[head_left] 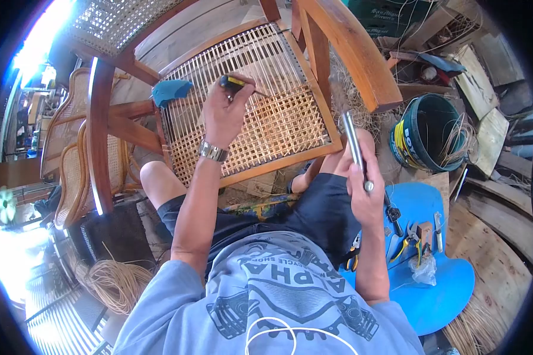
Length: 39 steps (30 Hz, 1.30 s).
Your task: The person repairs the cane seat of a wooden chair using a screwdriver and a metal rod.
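Observation:
My left hand, with a metal watch on the wrist, is closed around a screwdriver-like tool with a black and yellow handle. Its thin shaft points right, over the cane seat of a wooden chair. Close open weave fills the near part of the seat; toward the back, mostly parallel strands show. Right of the seat, my right hand grips a silver metal rod-like tool, held raised and slanted. Its far end is blurred. A blue cloth-like piece lies at the seat's left edge.
The chair's wooden armrest arches at upper right. A dark green bucket with cane strands stands at right. Pliers and other tools lie on a blue plastic surface. A cane coil sits lower left, below rattan chair pieces.

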{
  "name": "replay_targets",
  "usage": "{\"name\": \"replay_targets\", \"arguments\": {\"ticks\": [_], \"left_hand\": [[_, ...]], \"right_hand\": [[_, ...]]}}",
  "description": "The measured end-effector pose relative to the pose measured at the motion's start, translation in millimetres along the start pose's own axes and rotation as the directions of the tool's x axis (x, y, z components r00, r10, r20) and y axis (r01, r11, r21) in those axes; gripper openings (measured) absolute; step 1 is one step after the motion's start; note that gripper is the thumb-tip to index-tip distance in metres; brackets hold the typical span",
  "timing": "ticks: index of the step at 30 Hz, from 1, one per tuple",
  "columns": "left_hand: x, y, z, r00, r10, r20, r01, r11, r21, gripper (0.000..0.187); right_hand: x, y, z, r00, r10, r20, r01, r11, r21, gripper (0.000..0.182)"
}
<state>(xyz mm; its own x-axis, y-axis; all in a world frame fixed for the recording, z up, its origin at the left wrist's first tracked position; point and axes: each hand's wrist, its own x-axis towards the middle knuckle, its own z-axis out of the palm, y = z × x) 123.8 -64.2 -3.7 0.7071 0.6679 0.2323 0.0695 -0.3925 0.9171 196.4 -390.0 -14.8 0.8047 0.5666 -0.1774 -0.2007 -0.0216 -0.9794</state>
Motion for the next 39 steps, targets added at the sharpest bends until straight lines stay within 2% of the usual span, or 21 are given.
{"name": "replay_targets", "arguments": {"ticks": [5,7,8,9,10,11,13,14,15,17,18,20,24,27,29,30,32,33,35,37,39], "left_hand": [[-14,-8,8,0.998,-0.061,-0.001,0.061,0.997,-0.051,0.014],[-15,-3,12,0.999,-0.023,-0.031,0.022,0.999,-0.030,0.015],[-14,0,11,1.000,-0.026,-0.010,0.027,0.997,0.069,0.016],[-13,3,13,0.999,-0.034,0.016,0.031,0.986,0.164,0.016],[-10,3,15,1.000,0.001,0.021,-0.003,0.992,0.127,0.018],[-11,6,16,1.000,0.000,0.018,-0.002,0.992,0.127,0.018],[-7,21,16,0.993,-0.060,0.106,0.030,0.965,0.259,0.019],[-5,17,18,0.993,-0.063,0.105,0.037,0.972,0.233,0.019],[-4,14,19,0.993,-0.061,0.104,0.036,0.972,0.233,0.019],[-2,11,20,0.996,-0.035,0.086,0.016,0.977,0.213,0.019],[0,11,20,0.996,-0.032,0.089,0.012,0.977,0.212,0.019],[1,9,20,0.997,-0.021,0.074,0.005,0.979,0.202,0.021],[1,20,13,0.997,-0.033,0.073,0.015,0.973,0.228,0.024],[-2,10,18,0.996,-0.057,0.072,0.039,0.974,0.224,0.022],[-2,1,22,0.996,-0.036,0.082,0.020,0.982,0.188,0.023],[-2,0,24,0.996,-0.018,0.091,0.003,0.988,0.155,0.025],[0,-1,24,0.996,-0.032,0.086,0.016,0.983,0.185,0.025],[1,2,24,0.996,-0.046,0.078,0.028,0.976,0.215,0.025],[1,7,19,0.996,-0.013,0.085,-0.005,0.978,0.210,0.025],[2,8,16,0.995,0.021,0.094,-0.040,0.978,0.203,0.025],[4,5,13,1.000,0.002,0.019,-0.006,0.982,0.190,0.024]], "right_hand": [[-31,13,19,0.989,0.041,0.142,-0.012,0.980,-0.199,0.044],[-35,17,37,0.964,-0.095,0.248,0.150,0.966,-0.211,0.043],[-34,14,43,0.961,-0.097,0.260,0.154,0.966,-0.210,0.043],[-33,10,47,0.935,0.039,0.353,0.054,0.967,-0.248,0.043],[-32,8,51,0.884,0.176,0.433,-0.044,0.954,-0.298,0.043],[-30,10,56,0.883,0.176,0.435,-0.043,0.953,-0.299,0.043],[-22,19,66,0.872,0.039,0.488,0.100,0.961,-0.256,0.045],[-20,21,71,0.880,-0.048,0.473,0.177,0.957,-0.231,0.044],[-19,30,76,0.880,-0.049,0.473,0.178,0.956,-0.232,0.044],[-15,51,84,0.869,-0.283,0.405,0.407,0.875,-0.262,0.046],[-9,46,83,0.870,-0.286,0.402,0.409,0.874,-0.263,0.046],[-1,32,78,0.837,0.003,0.548,0.210,0.922,-0.325,0.049],[3,24,75,0.859,-0.008,0.512,0.234,0.895,-0.380,0.050],[-1,26,75,0.891,-0.019,0.454,0.188,0.925,-0.330,0.050],[-3,30,77,0.888,-0.177,0.424,0.322,0.898,-0.301,0.047],[-3,34,77,0.890,-0.174,0.422,0.319,0.898,-0.303,0.047],[-2,42,77,0.807,-0.243,0.538,0.465,0.823,-0.326,0.046],[-2,41,79,0.807,-0.243,0.539,0.466,0.823,-0.326,0.046],[-2,41,88,0.917,-0.259,0.304,0.348,0.892,-0.289,0.050],[-5,38,89,0.917,-0.234,0.323,0.334,0.894,-0.299,0.053],[-10,36,91,0.918,-0.208,0.338,0.317,0.897,-0.309,0.056]]}}
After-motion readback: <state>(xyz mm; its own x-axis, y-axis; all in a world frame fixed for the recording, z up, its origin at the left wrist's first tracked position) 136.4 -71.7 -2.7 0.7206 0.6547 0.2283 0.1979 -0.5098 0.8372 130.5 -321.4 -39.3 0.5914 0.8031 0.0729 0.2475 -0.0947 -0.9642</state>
